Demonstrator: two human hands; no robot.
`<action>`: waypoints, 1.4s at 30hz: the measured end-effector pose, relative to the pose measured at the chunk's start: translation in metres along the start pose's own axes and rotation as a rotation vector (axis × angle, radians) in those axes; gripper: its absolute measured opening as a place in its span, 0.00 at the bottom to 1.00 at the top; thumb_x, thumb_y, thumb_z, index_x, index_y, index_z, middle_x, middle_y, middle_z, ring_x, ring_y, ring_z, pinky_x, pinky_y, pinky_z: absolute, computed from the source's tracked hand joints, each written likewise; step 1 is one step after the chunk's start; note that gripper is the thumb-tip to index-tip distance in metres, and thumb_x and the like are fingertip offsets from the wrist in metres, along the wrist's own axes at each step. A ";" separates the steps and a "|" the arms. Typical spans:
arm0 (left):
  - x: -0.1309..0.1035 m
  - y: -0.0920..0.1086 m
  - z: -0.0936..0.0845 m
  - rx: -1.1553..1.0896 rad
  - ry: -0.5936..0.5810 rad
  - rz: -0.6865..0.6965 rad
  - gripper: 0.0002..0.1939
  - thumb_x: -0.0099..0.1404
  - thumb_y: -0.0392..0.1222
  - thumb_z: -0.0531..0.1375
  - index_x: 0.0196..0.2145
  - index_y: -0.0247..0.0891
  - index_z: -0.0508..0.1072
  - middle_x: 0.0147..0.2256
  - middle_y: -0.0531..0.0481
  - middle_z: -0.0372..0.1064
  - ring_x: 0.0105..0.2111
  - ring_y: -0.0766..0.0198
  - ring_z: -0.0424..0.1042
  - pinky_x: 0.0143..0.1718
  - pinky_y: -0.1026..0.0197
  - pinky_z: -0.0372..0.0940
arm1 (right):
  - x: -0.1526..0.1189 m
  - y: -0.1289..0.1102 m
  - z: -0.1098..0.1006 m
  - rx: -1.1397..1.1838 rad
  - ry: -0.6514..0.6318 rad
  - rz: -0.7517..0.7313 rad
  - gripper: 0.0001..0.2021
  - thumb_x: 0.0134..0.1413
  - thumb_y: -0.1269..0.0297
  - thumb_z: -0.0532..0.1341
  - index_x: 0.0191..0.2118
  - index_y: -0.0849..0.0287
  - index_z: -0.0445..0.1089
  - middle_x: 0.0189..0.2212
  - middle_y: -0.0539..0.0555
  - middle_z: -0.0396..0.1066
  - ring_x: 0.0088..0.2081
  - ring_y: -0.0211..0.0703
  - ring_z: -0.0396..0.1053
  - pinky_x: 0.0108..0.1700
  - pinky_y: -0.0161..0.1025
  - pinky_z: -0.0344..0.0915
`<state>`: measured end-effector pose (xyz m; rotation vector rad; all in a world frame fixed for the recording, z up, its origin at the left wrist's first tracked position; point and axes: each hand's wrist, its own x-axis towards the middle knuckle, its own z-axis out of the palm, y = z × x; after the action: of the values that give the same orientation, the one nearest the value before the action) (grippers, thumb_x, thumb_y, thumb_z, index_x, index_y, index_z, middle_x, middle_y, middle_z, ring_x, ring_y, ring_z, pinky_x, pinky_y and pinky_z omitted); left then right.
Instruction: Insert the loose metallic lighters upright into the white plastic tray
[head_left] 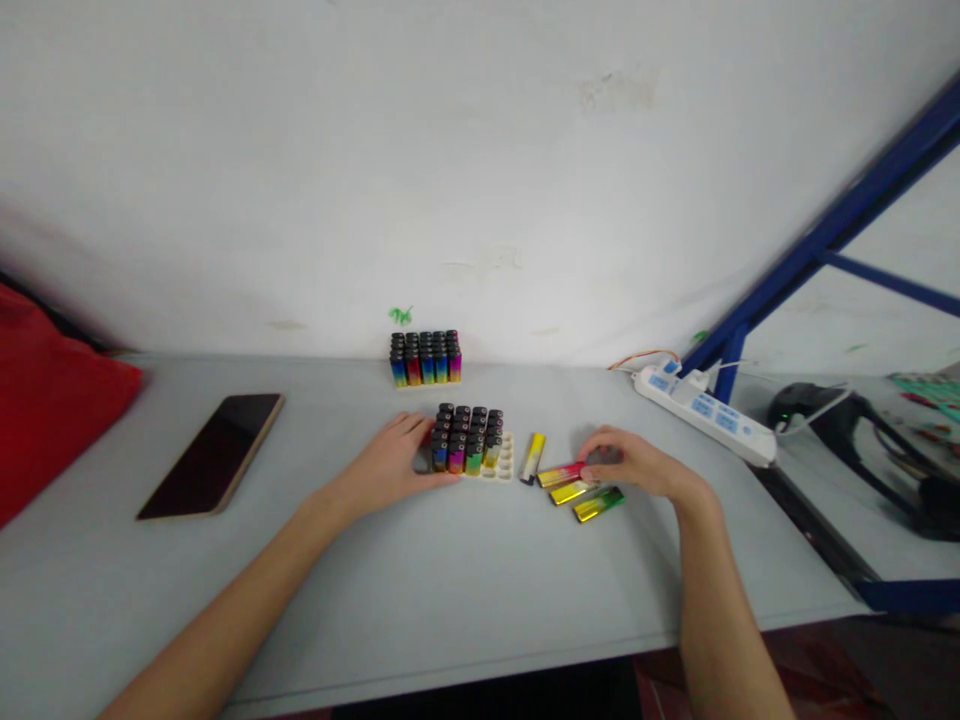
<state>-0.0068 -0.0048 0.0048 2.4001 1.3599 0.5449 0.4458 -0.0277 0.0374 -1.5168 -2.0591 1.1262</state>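
Note:
My left hand (394,462) rests on the table against the left side of a white tray (504,462) packed with several upright lighters (466,436) in rainbow colours with black tops. The tray's right column looks unfilled. My right hand (637,463) lies over the ends of three lighters lying flat (577,490), its fingertips touching the red-and-gold one (559,474). A yellow lighter (533,456) lies alone between the tray and that group. A second full tray of lighters (425,358) stands farther back by the wall.
A dark phone (214,453) lies face up at the left. A red bag (45,400) sits at the far left edge. A white power strip (705,412) lies at the right, beside a blue metal frame (817,240) and a black device (847,420).

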 end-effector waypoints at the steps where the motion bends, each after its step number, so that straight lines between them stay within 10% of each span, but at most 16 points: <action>1: 0.000 0.000 0.000 -0.001 -0.003 -0.001 0.29 0.67 0.72 0.79 0.46 0.45 0.81 0.51 0.39 0.86 0.54 0.37 0.84 0.60 0.41 0.79 | 0.000 -0.002 0.001 0.014 0.004 -0.005 0.28 0.56 0.32 0.82 0.42 0.55 0.91 0.41 0.57 0.83 0.42 0.53 0.77 0.47 0.47 0.74; 7: 0.000 0.000 0.000 0.008 -0.009 0.001 0.29 0.67 0.71 0.79 0.46 0.45 0.81 0.51 0.39 0.86 0.53 0.38 0.84 0.59 0.42 0.79 | -0.001 -0.008 0.002 0.138 0.062 0.013 0.31 0.57 0.28 0.80 0.41 0.56 0.85 0.40 0.57 0.85 0.42 0.54 0.81 0.46 0.47 0.78; 16: 0.000 -0.003 0.002 -0.008 0.006 0.012 0.29 0.67 0.72 0.79 0.47 0.46 0.82 0.51 0.39 0.86 0.54 0.36 0.84 0.61 0.40 0.79 | 0.025 -0.036 0.032 0.595 0.583 -0.162 0.34 0.52 0.31 0.86 0.54 0.48 0.83 0.48 0.54 0.84 0.49 0.55 0.87 0.56 0.54 0.84; 25: 0.000 -0.001 0.002 -0.016 0.012 0.019 0.29 0.68 0.70 0.78 0.51 0.45 0.83 0.54 0.38 0.86 0.56 0.35 0.84 0.63 0.39 0.78 | 0.043 -0.095 0.103 0.807 0.136 -0.141 0.33 0.56 0.34 0.85 0.56 0.52 0.84 0.38 0.49 0.76 0.27 0.36 0.65 0.24 0.35 0.59; 36: -0.001 -0.001 0.001 -0.022 0.007 0.017 0.32 0.68 0.74 0.77 0.52 0.45 0.84 0.54 0.37 0.86 0.57 0.35 0.83 0.63 0.40 0.78 | 0.038 -0.101 0.105 0.776 0.204 -0.129 0.35 0.64 0.20 0.73 0.48 0.49 0.72 0.27 0.43 0.74 0.19 0.35 0.55 0.21 0.36 0.49; 42: -0.001 -0.002 0.002 -0.019 0.024 0.032 0.31 0.68 0.75 0.76 0.50 0.46 0.83 0.53 0.39 0.86 0.55 0.36 0.83 0.63 0.39 0.78 | 0.039 -0.103 0.113 0.779 0.164 -0.060 0.39 0.60 0.12 0.69 0.45 0.48 0.68 0.21 0.36 0.50 0.21 0.36 0.43 0.24 0.35 0.40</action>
<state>-0.0079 -0.0046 0.0018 2.4115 1.3220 0.5946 0.2891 -0.0478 0.0382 -1.0908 -1.2966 1.4793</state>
